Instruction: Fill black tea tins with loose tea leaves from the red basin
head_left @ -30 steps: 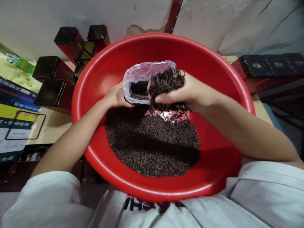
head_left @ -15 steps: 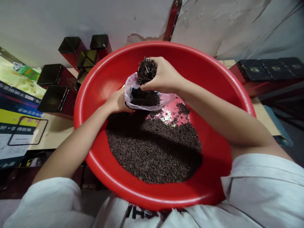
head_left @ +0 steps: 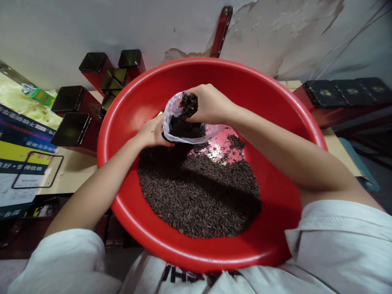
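Observation:
My left hand [head_left: 153, 130] is wrapped round the side of a dark tea tin, mostly hidden under a clear plastic bag [head_left: 169, 112] that lines it and folds out over its mouth. Dark loose tea leaves [head_left: 189, 105] spill from my right hand [head_left: 208, 104], whose curled fingers are tipped over the bag's opening. Inside the bag more dark leaves show. Below both hands, a wide heap of tea leaves [head_left: 199, 196] covers the floor of a large red basin [head_left: 275, 204]. My arm's shadow crosses the heap.
Several dark red tins [head_left: 72, 128] with open tops stand left of the basin, by a printed sheet [head_left: 24, 163] and a green box [head_left: 41, 97]. Closed black-lidded tins [head_left: 326, 93] line the right. Behind is a peeling wall [head_left: 122, 24] with a red strip [head_left: 222, 30].
My right hand has lowered and tilted toward the bag. The handful of tea leaves has shrunk and now falls into the opening. My left hand keeps its hold on the tin.

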{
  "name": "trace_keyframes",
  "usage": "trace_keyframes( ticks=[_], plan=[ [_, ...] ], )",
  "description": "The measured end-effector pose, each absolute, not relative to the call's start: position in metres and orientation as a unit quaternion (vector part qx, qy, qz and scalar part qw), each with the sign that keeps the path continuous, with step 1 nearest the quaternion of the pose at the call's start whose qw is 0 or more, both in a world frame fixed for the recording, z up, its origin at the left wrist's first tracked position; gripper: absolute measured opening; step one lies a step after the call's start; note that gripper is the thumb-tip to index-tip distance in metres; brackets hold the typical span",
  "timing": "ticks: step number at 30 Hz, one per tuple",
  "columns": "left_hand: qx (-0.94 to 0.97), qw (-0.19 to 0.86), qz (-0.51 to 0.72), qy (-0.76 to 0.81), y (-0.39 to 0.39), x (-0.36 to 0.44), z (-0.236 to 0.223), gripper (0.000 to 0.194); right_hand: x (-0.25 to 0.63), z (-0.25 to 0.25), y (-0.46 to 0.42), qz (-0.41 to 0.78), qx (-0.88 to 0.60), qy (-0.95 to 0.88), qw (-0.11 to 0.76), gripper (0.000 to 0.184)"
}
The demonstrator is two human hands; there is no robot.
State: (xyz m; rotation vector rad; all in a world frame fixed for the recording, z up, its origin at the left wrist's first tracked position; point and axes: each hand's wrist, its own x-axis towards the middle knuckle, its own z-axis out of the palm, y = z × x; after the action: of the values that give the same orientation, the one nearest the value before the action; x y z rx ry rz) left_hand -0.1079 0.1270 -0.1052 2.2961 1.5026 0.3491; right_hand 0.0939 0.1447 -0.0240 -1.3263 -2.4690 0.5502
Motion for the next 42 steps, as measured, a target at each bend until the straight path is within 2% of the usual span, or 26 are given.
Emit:
trace_keyframes(
  ticks=[5,15,22,25,30,33,36,42],
  plan=[
    [0.805,0.210,0.122,0.542,0.129,-0.108,-0.106,0.096,0.093,-0.027,0.145,0.174,-0.453,-0.864,0.132,0.029],
    [0.812,0.189,0.112,0.540,0.126,-0.107,-0.103,0.100,0.088,-0.033,0.143,0.146,-0.414,-0.894,0.088,0.023],
    [0.815,0.193,0.116,0.533,0.127,-0.107,-0.105,0.092,0.085,-0.039,0.146,0.181,-0.390,-0.900,0.069,0.035],
    [0.817,0.187,0.118,0.532,0.128,-0.107,-0.105,0.092,0.086,-0.037,0.143,0.204,-0.384,-0.895,0.096,0.035],
    [0.819,0.200,0.120,0.525,0.132,-0.107,-0.107,0.089,0.095,-0.023,0.125,0.298,-0.389,-0.850,0.194,0.016],
    [0.814,0.204,0.119,0.532,0.133,-0.107,-0.107,0.092,0.101,-0.019,0.120,0.298,-0.394,-0.843,0.214,0.009],
    [0.810,0.199,0.118,0.538,0.131,-0.107,-0.105,0.095,0.102,-0.022,0.126,0.273,-0.415,-0.848,0.186,0.015],
    [0.815,0.203,0.122,0.529,0.126,-0.107,-0.101,0.089,0.087,-0.033,0.140,0.175,-0.470,-0.861,0.086,0.039]
  ],
)
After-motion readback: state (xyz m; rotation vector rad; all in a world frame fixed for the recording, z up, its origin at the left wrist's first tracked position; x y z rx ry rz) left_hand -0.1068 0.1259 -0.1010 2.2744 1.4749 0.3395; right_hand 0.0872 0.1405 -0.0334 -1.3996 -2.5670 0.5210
